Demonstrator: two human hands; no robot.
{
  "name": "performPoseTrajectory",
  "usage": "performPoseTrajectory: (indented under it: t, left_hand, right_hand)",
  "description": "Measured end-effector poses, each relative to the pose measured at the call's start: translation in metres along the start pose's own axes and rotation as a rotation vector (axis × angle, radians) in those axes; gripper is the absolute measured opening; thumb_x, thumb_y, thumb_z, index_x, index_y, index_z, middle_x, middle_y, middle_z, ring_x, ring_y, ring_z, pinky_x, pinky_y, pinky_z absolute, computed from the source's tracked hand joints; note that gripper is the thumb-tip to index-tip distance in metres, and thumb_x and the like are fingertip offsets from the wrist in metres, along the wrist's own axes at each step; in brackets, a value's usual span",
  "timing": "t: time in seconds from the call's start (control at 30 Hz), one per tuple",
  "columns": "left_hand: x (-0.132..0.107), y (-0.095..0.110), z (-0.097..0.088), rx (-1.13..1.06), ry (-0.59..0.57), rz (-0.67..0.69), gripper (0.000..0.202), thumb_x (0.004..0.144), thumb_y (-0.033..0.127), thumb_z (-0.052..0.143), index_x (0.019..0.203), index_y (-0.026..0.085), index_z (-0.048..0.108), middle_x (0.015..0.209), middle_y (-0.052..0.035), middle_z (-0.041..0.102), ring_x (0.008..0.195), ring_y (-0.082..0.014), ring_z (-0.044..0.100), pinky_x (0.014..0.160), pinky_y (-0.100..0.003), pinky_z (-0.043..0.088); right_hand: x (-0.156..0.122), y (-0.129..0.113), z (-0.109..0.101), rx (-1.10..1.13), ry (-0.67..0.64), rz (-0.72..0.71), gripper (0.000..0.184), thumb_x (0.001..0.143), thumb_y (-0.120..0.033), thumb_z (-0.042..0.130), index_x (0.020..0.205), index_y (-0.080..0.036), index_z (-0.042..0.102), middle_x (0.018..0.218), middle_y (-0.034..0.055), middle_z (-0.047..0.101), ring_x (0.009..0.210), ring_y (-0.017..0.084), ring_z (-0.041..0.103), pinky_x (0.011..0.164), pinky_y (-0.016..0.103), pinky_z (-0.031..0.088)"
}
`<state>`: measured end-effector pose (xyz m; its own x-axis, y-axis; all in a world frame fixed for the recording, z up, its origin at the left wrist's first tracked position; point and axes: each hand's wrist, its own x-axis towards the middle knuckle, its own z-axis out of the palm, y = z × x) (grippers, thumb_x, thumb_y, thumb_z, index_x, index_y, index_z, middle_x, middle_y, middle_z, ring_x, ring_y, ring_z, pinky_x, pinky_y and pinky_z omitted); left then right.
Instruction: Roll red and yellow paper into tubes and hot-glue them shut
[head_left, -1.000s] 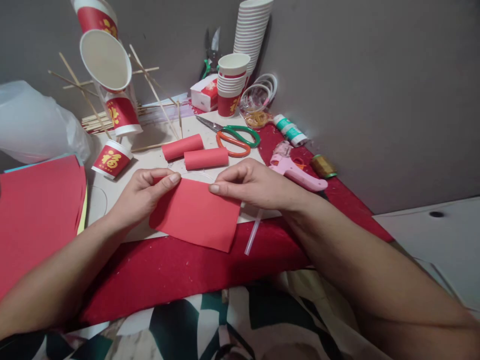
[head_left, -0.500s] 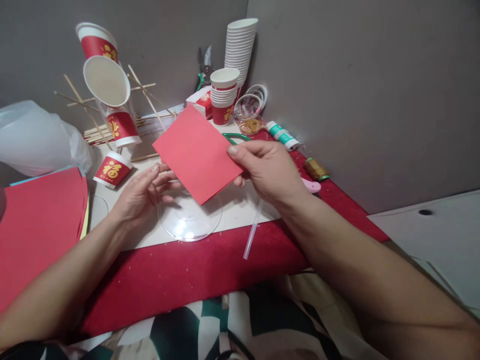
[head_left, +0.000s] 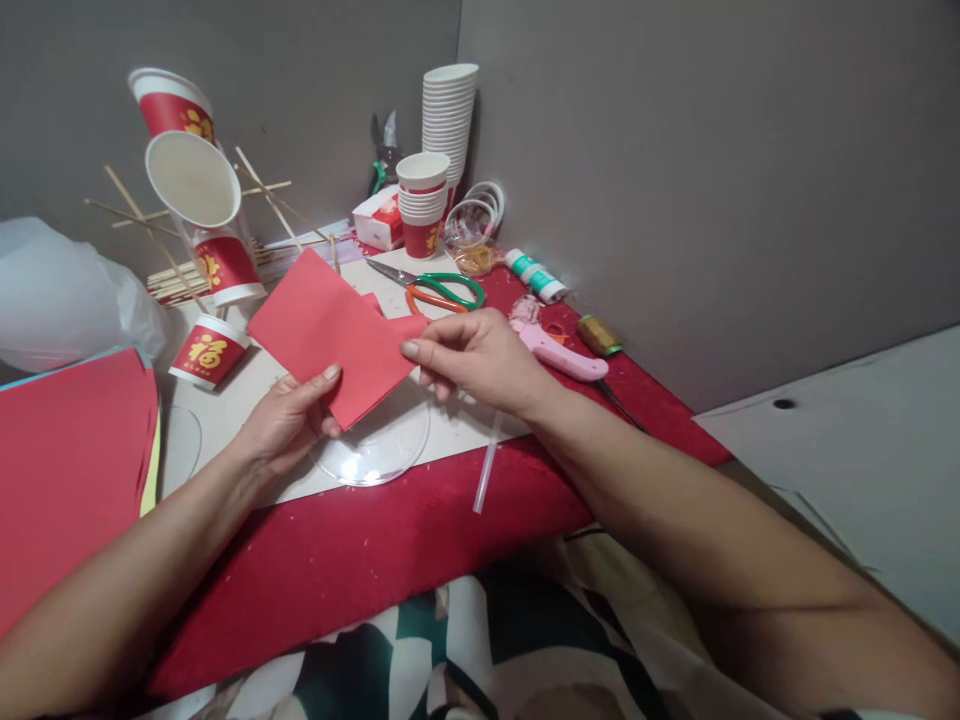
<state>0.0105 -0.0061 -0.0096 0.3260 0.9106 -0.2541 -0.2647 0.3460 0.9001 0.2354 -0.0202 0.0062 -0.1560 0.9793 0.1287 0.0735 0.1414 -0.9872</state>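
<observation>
A folded piece of red paper (head_left: 330, 335) is held tilted above the table. My left hand (head_left: 289, 420) grips its lower left edge, thumb on top and fingers beneath. At the right corner, my right hand (head_left: 472, 360) pinches the paper between thumb and fingers. Another red paper edge (head_left: 407, 326) shows behind the sheet near my right fingers; whether it belongs to the same piece I cannot tell. Under the paper lies a round clear plastic disc (head_left: 375, 460), partly covered. Beyond my right hand rest scissors (head_left: 442, 290) with green and orange handles.
At left stand joined red-and-white paper cups (head_left: 210, 352) with wooden sticks, a white plastic bag (head_left: 67, 290) and red paper sheets (head_left: 75, 460). Stacked cups (head_left: 424, 215) are at the back. A pink glue gun (head_left: 562, 350), thread spool (head_left: 600, 335) and clear tube (head_left: 487, 465) lie right.
My left hand, fingers loose beside the paper before, has closed on its lower edge. The paper has moved left and down in view, and the scissors and glue gun show more fully.
</observation>
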Motion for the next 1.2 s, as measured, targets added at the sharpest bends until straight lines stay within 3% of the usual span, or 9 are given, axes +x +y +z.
performPoseTrajectory:
  t: [0.17, 0.23, 0.37, 0.43, 0.5, 0.6, 0.77, 1.0, 1.2]
  left_hand:
    - [0.003, 0.001, 0.0, -0.057, 0.068, 0.041, 0.019, 0.076, 0.019, 0.077, 0.093, 0.011, 0.071, 0.079, -0.002, 0.071, 0.051, -0.0092, 0.061, 0.034, -0.016, 0.049]
    - [0.003, 0.001, -0.001, -0.057, 0.067, 0.031, 0.02, 0.078, 0.018, 0.075, 0.096, 0.011, 0.071, 0.084, -0.0034, 0.072, 0.055, -0.0111, 0.065, 0.036, -0.017, 0.052]
    - [0.003, -0.001, -0.002, -0.095, 0.058, 0.029, 0.015, 0.079, 0.015, 0.073, 0.094, 0.013, 0.07, 0.089, -0.0042, 0.074, 0.068, -0.0164, 0.071, 0.048, -0.025, 0.063]
    - [0.002, -0.002, -0.004, -0.115, 0.047, 0.035, 0.012, 0.081, 0.014, 0.072, 0.092, 0.013, 0.07, 0.09, -0.0042, 0.074, 0.07, -0.0167, 0.072, 0.053, -0.028, 0.065]
    - [0.001, -0.002, -0.005, -0.129, 0.038, 0.033, 0.01, 0.082, 0.012, 0.07, 0.092, 0.012, 0.07, 0.089, -0.0049, 0.075, 0.071, -0.0169, 0.072, 0.055, -0.029, 0.065]
    - [0.0, -0.003, -0.006, -0.153, 0.01, 0.015, 0.009, 0.082, 0.012, 0.07, 0.092, 0.011, 0.069, 0.091, -0.0069, 0.075, 0.074, -0.018, 0.073, 0.059, -0.03, 0.066]
    - [0.0, -0.003, -0.006, -0.18, -0.027, 0.025, 0.018, 0.08, 0.015, 0.074, 0.097, 0.011, 0.068, 0.098, -0.01, 0.075, 0.079, -0.0196, 0.073, 0.062, -0.03, 0.066]
    - [0.001, -0.001, -0.008, -0.21, -0.042, -0.008, 0.012, 0.087, 0.021, 0.068, 0.097, 0.014, 0.068, 0.099, -0.0098, 0.074, 0.079, -0.0199, 0.072, 0.064, -0.033, 0.066]
    - [0.003, 0.0, -0.011, -0.288, -0.022, -0.034, 0.014, 0.09, 0.02, 0.063, 0.102, 0.015, 0.064, 0.096, -0.0087, 0.074, 0.073, -0.0201, 0.074, 0.06, -0.035, 0.066]
  right_hand:
    - [0.013, -0.017, -0.02, -0.088, 0.337, -0.133, 0.027, 0.089, -0.028, 0.062, 0.066, -0.015, 0.062, 0.055, -0.001, 0.062, 0.04, 0.005, 0.05, 0.042, 0.018, 0.04]
    - [0.024, -0.025, -0.028, -0.234, 0.36, -0.097, 0.022, 0.09, -0.026, 0.058, 0.073, -0.014, 0.064, 0.064, 0.0021, 0.066, 0.048, 0.008, 0.055, 0.048, 0.021, 0.045]
    - [0.055, -0.029, -0.035, -0.887, 0.185, -0.043, 0.019, 0.088, -0.02, 0.054, 0.097, -0.013, 0.07, 0.094, 0.0099, 0.072, 0.084, 0.019, 0.067, 0.073, 0.029, 0.051]
    - [0.072, -0.023, -0.035, -1.282, 0.027, 0.125, 0.03, 0.088, -0.024, 0.054, 0.114, -0.015, 0.067, 0.114, 0.0124, 0.069, 0.101, 0.024, 0.064, 0.083, 0.033, 0.049]
    - [0.086, -0.014, -0.033, -1.383, -0.055, 0.21, 0.032, 0.081, -0.021, 0.061, 0.11, -0.01, 0.069, 0.116, 0.0186, 0.068, 0.104, 0.03, 0.063, 0.083, 0.036, 0.048]
    - [0.1, -0.004, -0.029, -1.452, -0.156, 0.291, 0.034, 0.073, -0.013, 0.065, 0.106, -0.005, 0.07, 0.111, 0.0232, 0.069, 0.097, 0.031, 0.065, 0.077, 0.035, 0.048]
    - [0.113, 0.003, -0.027, -1.488, -0.25, 0.348, 0.038, 0.07, -0.015, 0.068, 0.106, -0.004, 0.071, 0.104, 0.022, 0.071, 0.088, 0.028, 0.066, 0.071, 0.034, 0.048]
    - [0.116, 0.003, -0.034, -1.46, -0.161, 0.323, 0.036, 0.075, -0.026, 0.066, 0.105, -0.005, 0.069, 0.11, 0.0243, 0.068, 0.097, 0.033, 0.064, 0.077, 0.039, 0.048]
    - [0.097, -0.019, -0.05, -1.298, -0.049, 0.279, 0.028, 0.079, -0.028, 0.064, 0.101, -0.011, 0.066, 0.103, 0.0192, 0.068, 0.092, 0.03, 0.063, 0.072, 0.036, 0.048]
